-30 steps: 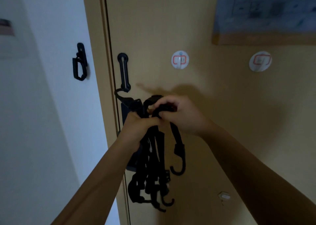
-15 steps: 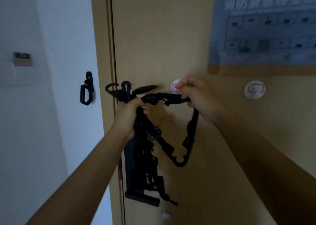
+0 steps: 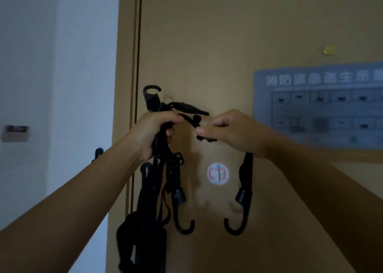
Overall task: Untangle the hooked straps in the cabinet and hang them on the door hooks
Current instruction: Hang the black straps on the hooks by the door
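Note:
A tangled bundle of black hooked straps hangs in front of the tan door. My left hand grips the bundle near its top, and one hook sticks up above my fist. My right hand pinches one strap that runs from the bundle, and its hooked end dangles below my wrist. A round white adhesive door hook sits on the door below and between my hands, with nothing on it.
A blue-grey evacuation plan poster is fixed to the door at the right. The door frame edge runs down the left, with a white wall beyond it. A small black fitting shows on the wall behind my left forearm.
Both hands have risen with the straps and the view has tilted up. The round door hook, level with my right hand before, now lies below both hands. One strap now hangs separately from my right hand.

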